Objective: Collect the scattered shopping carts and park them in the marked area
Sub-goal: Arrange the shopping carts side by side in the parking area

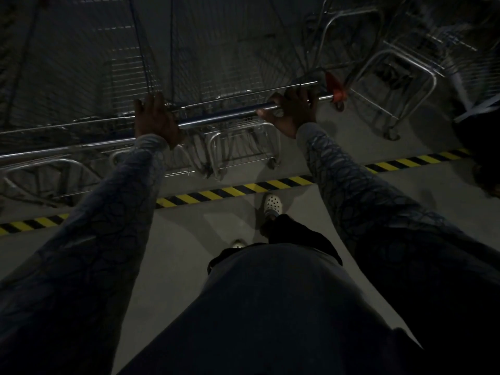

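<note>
The left hand (155, 119) wraps its fingers over the shiny metal handle bar (224, 115) with a blue middle section. The right hand (293, 112) grips the same bar further along, fingers curled over the top and thumb lying along the tube. The two hands are well apart, both clamped on the bar. Just past the right hand, an orange-red plastic tab (335, 90) sits at the bar's end.

The bar belongs to a silver wire-mesh shopping cart (216, 63). It stands wholly on the far side of the yellow-and-black striped tape line (243, 189) laid across the grey concrete floor (176, 253), with its rear wheels near the tape.

Beyond the tape's left stretch stands a second silver wire cart (54, 150). Beyond its right stretch is a third silver cart (405, 58), blurred. On the near side of the tape, a white perforated clog (273, 204) stands close to the stripe.
</note>
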Motion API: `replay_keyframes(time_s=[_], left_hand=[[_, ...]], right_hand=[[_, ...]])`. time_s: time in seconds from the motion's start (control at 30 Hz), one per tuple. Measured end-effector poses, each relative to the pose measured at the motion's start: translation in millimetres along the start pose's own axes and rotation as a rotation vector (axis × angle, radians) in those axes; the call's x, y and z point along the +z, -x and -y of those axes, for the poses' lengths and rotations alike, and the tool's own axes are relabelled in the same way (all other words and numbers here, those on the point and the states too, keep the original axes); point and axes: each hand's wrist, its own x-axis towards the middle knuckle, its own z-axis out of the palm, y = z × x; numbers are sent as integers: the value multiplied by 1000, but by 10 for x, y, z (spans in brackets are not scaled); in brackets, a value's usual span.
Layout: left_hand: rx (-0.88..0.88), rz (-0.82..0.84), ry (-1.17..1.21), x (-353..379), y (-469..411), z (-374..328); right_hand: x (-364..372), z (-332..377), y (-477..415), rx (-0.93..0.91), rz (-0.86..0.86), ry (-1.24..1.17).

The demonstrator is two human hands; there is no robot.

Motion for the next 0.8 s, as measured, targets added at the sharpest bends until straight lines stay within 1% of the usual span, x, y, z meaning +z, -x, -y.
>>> replay_keyframes(time_s=[0.1,0.23,0.37,0.6,0.8], left_hand=[[-9,-11,6,-13,-26,-24],[-9,24,-84,13,-69,-22],[-4,11,-100,44,-89,-11],[-4,41,-126,84,-100,-3],[26,-6,-139,78,-66,-2]], right_hand=[[16,-28,-57,3,17,17],[30,-51,-108,3,21,40],[35,-46,-91,-3,-3,25],[23,-37,-42,-22,-52,31],[71,-35,-10,-31,-111,25]])
